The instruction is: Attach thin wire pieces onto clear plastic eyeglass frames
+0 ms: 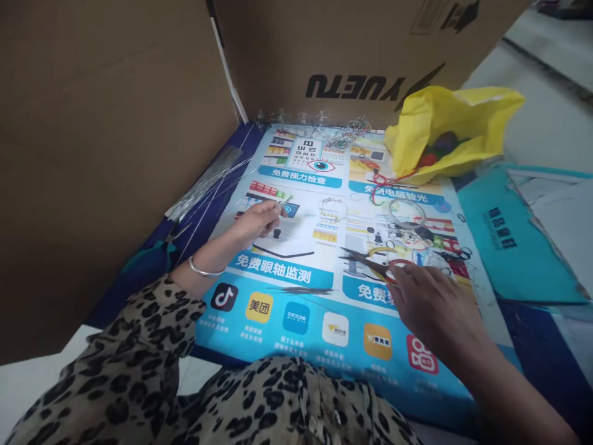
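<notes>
My left hand (262,220) is closed in a pinch over the left part of the printed sheet. A short, shiny, silvery bundle (284,201), looking like thin wire pieces, sticks out past its fingertips. My right hand (428,300) is closed around the handles of pliers (365,259) with dark jaws pointing left. Yellow and red show on the handles; whether they belong to one tool or two I cannot tell. Between my hands, a thin wire ring (332,209) lies on the sheet. Below it rests a bunch of dark thin wires (303,290).
A yellow bag (445,123) with red and dark items stands at the back right. Near it lie a clear tape roll (407,213) and a teal cardboard piece (519,235). Tangled wires (343,136) sit at the back; silvery strips (204,182) lie left. Cardboard walls (287,55) rise behind.
</notes>
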Available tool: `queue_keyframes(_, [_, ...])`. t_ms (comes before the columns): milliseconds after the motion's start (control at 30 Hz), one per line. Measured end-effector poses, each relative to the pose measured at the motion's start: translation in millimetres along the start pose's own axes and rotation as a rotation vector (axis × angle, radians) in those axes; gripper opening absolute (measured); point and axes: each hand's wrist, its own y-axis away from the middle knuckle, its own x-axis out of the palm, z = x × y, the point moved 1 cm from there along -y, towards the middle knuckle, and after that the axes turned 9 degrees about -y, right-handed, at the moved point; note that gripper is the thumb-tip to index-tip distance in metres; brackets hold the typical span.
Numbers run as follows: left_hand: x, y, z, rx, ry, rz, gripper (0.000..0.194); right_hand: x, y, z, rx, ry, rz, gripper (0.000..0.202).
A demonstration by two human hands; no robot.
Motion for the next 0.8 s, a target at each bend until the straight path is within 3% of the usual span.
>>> queue_keyframes(100, [4.2, -6.8, 8.3, 0.018, 0.052, -0.029, 0.018, -9.8, -7.5, 45.0, -0.233, -0.181, 0.037, 0.023])
queue_keyframes(200, [5.6, -7.8, 14.7, 0.017, 0.070, -0.031, 0.018, -5.1, -26.2, 86.1, -0.398, -0.208, 0.135, 0.028])
queue_keyframes(400, [5.0, -4.6, 18.1, 0.086, 0.011, -0.004, 0.018, 8.3, -59.9, 116.8, -0.568, -0.026, 0.310, 0.017])
queue_keyframes(633, [3.8, -5.9, 20.4, 0.109, -0.070, 0.016, 0.018, 3.2, -73.1, 143.9, -0.505, 0.120, 0.513, 0.019])
queue_keyframes(800, [3.0, -4.7, 19.7, 0.126, -0.098, 0.011, 0.019, 6.4, -81.7, 154.1, -0.417, 0.143, 0.566, 0.020])
